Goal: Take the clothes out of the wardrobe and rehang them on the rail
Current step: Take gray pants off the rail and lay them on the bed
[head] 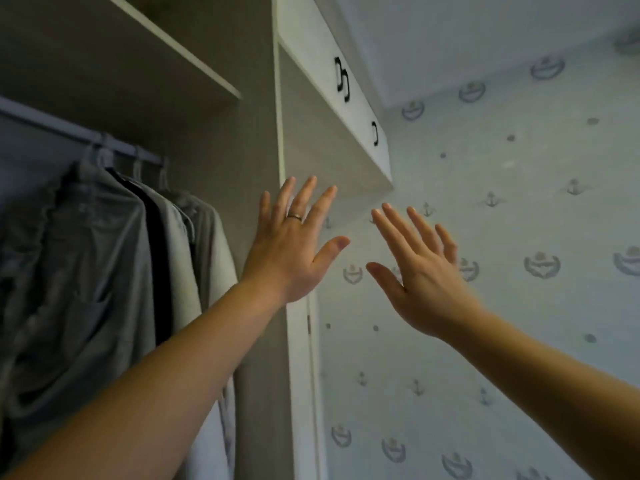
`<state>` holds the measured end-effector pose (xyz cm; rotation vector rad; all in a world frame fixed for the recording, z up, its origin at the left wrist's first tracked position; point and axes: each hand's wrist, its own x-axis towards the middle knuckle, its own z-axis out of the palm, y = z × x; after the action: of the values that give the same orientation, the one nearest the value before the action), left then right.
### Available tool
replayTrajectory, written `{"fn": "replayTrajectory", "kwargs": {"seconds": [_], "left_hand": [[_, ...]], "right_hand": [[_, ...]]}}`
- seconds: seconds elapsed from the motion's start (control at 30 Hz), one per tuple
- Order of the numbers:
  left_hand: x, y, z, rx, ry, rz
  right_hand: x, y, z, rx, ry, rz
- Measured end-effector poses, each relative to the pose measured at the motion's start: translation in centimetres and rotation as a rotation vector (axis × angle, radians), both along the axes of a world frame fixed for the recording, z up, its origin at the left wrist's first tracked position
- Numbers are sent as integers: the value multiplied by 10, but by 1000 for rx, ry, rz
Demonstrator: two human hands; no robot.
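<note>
Clothes [114,258] hang on rail [69,131], left of both spread, empty hands

left hand [289,252] and right hand [420,277] both raised, fingers spread, holding nothing. 4 shirts [104,258] on rail [69,131], left of left fingertips.

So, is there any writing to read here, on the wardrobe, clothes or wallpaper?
No readable text anywhere.
The wallpaper shows only anchor and crest emblems; any lettering inside them is too blurred to tell.
The clothes and wardrobe show no labels or tags.
</note>
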<state>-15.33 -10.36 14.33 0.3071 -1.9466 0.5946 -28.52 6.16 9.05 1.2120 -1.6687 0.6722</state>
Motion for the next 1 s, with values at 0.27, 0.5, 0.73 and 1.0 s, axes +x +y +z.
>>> {"fn": "replayTrajectory", "kwargs": {"seconds": [0.27, 0.5, 0.73, 1.0], "left_hand": [[103, -100, 47, -18, 178, 71], [182, -207, 52, 170, 328, 215], [241, -296, 49, 549, 462, 356], [257, -352, 45, 915, 502, 109]], "right_hand": [[89, -118, 76, -17, 143, 189], [146, -215, 121, -18, 219, 357], [193, -311, 164, 119, 175, 378], [218, -374, 186, 187, 124, 316]]}}
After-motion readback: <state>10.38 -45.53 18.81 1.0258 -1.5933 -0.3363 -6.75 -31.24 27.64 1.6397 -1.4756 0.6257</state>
